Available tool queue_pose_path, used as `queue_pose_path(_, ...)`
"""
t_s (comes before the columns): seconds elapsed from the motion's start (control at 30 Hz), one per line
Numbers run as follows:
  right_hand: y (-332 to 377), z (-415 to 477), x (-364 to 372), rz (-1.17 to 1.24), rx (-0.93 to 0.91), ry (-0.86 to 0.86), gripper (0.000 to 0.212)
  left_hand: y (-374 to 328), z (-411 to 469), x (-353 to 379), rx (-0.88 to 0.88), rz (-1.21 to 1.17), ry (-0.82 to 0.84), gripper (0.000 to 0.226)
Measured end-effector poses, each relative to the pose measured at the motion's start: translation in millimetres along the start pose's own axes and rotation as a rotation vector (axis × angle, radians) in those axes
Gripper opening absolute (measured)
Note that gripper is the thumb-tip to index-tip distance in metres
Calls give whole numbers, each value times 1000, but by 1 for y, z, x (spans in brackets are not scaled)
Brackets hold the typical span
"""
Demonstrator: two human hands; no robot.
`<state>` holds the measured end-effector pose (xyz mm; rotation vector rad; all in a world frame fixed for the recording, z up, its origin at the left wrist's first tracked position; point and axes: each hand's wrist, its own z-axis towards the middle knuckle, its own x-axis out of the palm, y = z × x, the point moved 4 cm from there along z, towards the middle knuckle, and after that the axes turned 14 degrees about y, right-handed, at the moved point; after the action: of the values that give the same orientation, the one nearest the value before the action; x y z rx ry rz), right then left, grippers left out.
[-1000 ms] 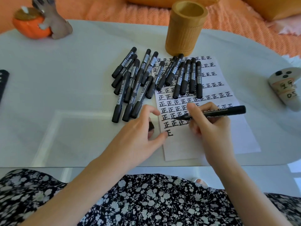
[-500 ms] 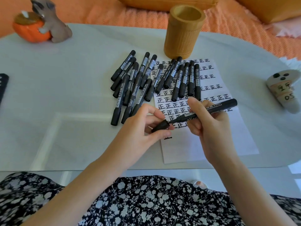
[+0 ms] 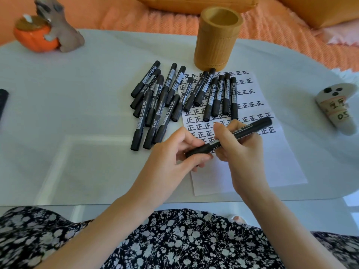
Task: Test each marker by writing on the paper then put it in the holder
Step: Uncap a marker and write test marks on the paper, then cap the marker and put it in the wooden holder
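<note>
From here I see one black marker (image 3: 242,133) held just above the paper (image 3: 272,162). The right hand (image 3: 239,150) grips its barrel and the left hand (image 3: 174,152) pinches its capped near-left end. Rows of test characters fill the far half of the sheet. The wooden holder (image 3: 217,39) beyond it shows no marker in its mouth, and the pile of markers (image 3: 155,105) lies across the sheet's far-left part, so I judge nearly all the stowing remains
</note>
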<state>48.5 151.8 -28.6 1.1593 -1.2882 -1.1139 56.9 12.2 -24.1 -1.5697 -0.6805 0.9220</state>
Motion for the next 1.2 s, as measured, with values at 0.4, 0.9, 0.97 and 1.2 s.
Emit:
queue_pose_path(0.4,-4,1,8,15,19,20,41,3,1,-1,13,-23,-13,15)
queue_pose_path(0.9,41,10,-6,-896,-459,92,19,-22,24,-35,56,99,-149,8)
queue_pose_path(0.97,42,17,-1,-1084,-584,124,23,-25,29,-35,66,120,-157,11)
queue_pose_path(1.2,43,57,1,-1038,-624,178,13,-22,42,-41,4,126,-179,37)
